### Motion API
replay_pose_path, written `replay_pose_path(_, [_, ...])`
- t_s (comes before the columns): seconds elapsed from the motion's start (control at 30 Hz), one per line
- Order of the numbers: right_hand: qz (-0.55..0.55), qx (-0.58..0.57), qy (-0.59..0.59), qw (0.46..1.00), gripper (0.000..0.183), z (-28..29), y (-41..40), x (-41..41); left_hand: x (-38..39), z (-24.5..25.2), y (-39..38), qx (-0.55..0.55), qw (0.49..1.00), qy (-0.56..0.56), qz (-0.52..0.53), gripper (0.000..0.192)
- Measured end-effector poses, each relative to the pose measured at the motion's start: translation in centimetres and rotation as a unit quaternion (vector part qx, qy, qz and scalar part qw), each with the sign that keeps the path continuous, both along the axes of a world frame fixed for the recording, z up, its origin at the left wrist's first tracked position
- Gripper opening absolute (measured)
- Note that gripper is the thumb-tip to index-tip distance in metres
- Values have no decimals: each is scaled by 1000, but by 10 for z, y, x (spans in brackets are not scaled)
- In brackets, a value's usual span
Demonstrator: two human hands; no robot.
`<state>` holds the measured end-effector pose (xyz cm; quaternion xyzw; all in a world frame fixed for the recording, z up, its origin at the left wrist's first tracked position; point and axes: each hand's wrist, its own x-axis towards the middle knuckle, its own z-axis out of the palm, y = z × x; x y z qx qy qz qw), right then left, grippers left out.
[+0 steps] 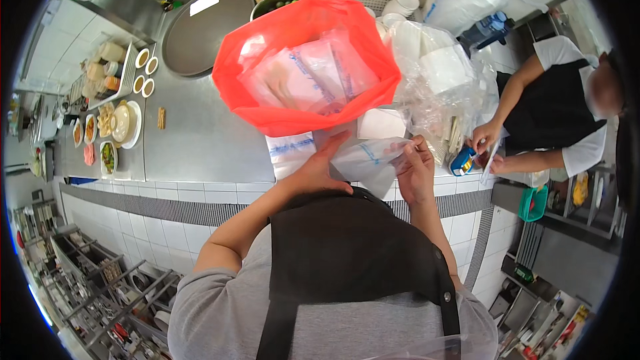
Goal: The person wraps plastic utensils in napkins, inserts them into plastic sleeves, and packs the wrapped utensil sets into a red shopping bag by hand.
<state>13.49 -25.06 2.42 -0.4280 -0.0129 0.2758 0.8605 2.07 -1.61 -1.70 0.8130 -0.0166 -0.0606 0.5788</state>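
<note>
Between my two hands is a thin translucent plastic bag (367, 157) with blue print. My right hand (416, 170) pinches its upper right edge between thumb and fingers. My left hand (320, 167) is spread at the bag's left side, thumb apart from the fingers; whether it touches the bag is unclear. A large red plastic bag (227, 87) stands with its mouth wide, just beyond my hands. Inside it lie blue-printed plastic packets (305, 77). Close to my left wrist is a stack of flat plastic bags (291, 149). White napkins (382, 124) lie beyond my right hand.
At right, a co-worker (545, 105) handles a blue container (462, 161). Clear plastic packaging (430, 95) covers the counter's right part. A round grey tray (200, 35) is behind the red bag. Filled dishes (107, 157) and sauce cups (147, 87) stand at left on the steel counter (200, 135).
</note>
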Motion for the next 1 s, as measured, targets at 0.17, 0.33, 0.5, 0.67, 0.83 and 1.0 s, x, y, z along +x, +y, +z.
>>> replay_pose_path(0.17, [-40,11,29,999,5,4,8,-10,24,30,-37,-312,933,49,174,49])
replay_pose_path(0.33, [105,-243,-175,948,26,15,-17,-2,36,87,-21,-271,936,-21,225,15])
replay_pose_path(0.5, [129,-170,-189,959,56,65,0,17,47,110,-10,-71,995,-59,27,16])
replay_pose_path(0.67, [266,-274,-284,879,28,65,16,40,62,118,2,15,994,-92,-59,16])
replay_pose_path(0.83, [208,-335,-301,868,18,68,11,43,75,124,-1,131,954,-198,181,20])
replay_pose_path(1.0, [84,-294,-195,932,8,65,8,27,56,109,-23,95,920,-321,201,28])
